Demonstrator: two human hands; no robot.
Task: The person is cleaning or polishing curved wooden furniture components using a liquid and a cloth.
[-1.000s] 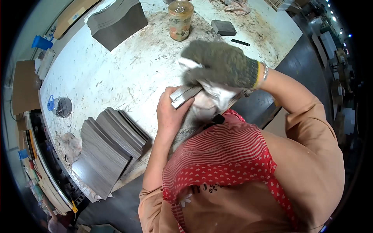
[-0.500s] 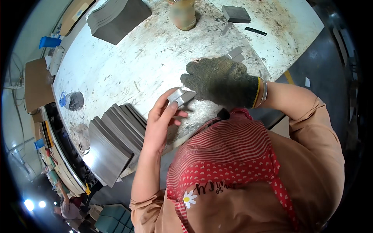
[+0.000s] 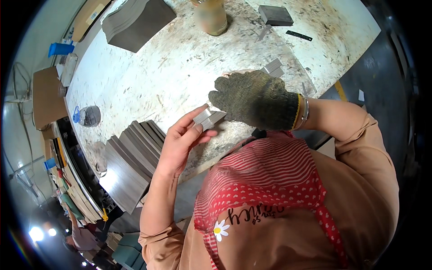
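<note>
Grey wood-grain strips [image 3: 210, 118], showing at least 2 stepped layers, are sticking out from beneath a knitted work glove in the head view, above the near part of the scuffed white worktable [image 3: 180, 67]. The likeliest trouble is slipping: the left hand [image 3: 176, 145] is pinching only the near end, so a sideways push from the gloved right hand [image 3: 255, 100] could be shearing the layers out of line or twisting them loose. The bare left fingertips are sitting close to the strips' edges, so a sudden slide could be scraping them. More grey pieces [image 3: 273, 67] are showing just past the glove; whether they are the far end of the same strips, I cannot tell. The fanned stack of grey wood-grain boards [image 3: 132, 153] is standing near the left forearm, and a careless elbow could be knocking it askew.

As for pose, the left forearm is rising from the lower edge, the thumb is pressing on the near side, the index finger is reaching along the far side, and the other fingers are curling loosely below. The right forearm is coming in from the right, its glove turning its back upward with bent fingers; what they are gripping, if anything, is hidden.
</note>
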